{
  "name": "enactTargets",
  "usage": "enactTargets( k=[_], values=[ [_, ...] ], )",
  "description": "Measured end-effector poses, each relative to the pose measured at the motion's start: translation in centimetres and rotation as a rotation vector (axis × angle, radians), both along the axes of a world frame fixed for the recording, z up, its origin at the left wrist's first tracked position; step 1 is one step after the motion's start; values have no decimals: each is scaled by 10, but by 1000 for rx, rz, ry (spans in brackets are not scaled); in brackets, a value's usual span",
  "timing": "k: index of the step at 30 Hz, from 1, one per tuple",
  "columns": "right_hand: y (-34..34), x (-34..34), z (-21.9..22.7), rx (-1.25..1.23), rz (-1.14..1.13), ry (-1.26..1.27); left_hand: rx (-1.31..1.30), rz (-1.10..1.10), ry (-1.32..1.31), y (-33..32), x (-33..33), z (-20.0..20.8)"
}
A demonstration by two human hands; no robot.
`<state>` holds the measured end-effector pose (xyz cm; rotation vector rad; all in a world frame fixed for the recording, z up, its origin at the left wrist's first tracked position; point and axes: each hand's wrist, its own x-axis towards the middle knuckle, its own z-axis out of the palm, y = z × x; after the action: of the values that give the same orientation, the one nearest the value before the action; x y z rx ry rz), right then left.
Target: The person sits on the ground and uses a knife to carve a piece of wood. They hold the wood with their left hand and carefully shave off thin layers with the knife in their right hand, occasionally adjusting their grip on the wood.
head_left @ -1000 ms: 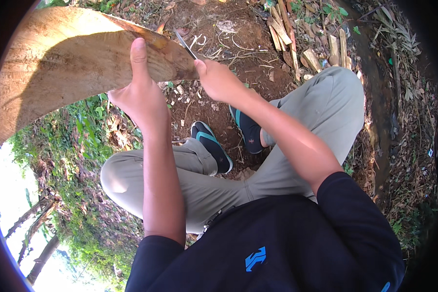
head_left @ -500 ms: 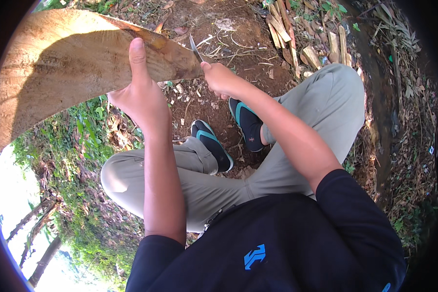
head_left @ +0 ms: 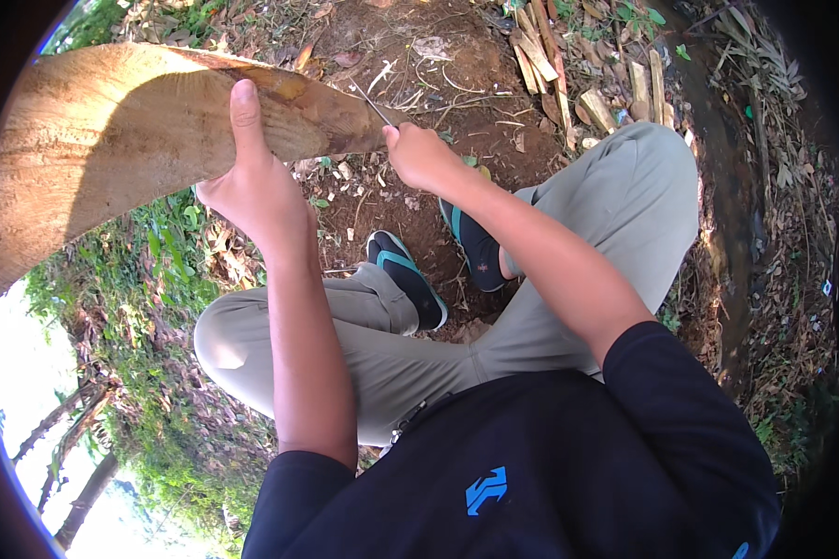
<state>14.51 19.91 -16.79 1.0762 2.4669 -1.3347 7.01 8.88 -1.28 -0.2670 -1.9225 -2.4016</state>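
A long, wide wooden board with a rough sawn face reaches from the left rim toward the middle, narrowing to its right end. My left hand grips its near edge, thumb laid up across the face and fingers hidden underneath. My right hand is closed round the handle of a knife; the handle itself is hidden in the fist. The thin blade points up and left, lying at the board's narrow right end. Whether the edge bites into the wood cannot be made out.
Split wood pieces lie on the ground at the far right, with more short sticks nearby. My bent knees and sandalled feet are below the board. Brown soil with pale wood chips, dry leaves and green plants surrounds me.
The board's left part has dipped toward me, and my left hand has shifted slightly left with it. The knife blade has tilted further left and looks thinner, turned more edge-on.
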Motion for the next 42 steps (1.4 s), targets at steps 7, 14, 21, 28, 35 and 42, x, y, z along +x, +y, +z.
enactTargets(
  k=[7,14,21,28,35,42],
  values=[
    [2,-6,-18,-97,45,26,-6,15,24,2,1,-1],
    [5,-7,-22,-155,24,48,22,14,15,1,-1,-1],
    [4,-6,-16,-125,24,37,8,12,51,1,-4,-5],
    [4,-6,-23,-101,46,49,22,30,24,2,-2,-3],
    [3,-7,-15,-106,41,29,5,43,25,1,-2,-5],
    [2,-6,-17,-91,37,35,24,43,-16,2,0,-3]
  ],
)
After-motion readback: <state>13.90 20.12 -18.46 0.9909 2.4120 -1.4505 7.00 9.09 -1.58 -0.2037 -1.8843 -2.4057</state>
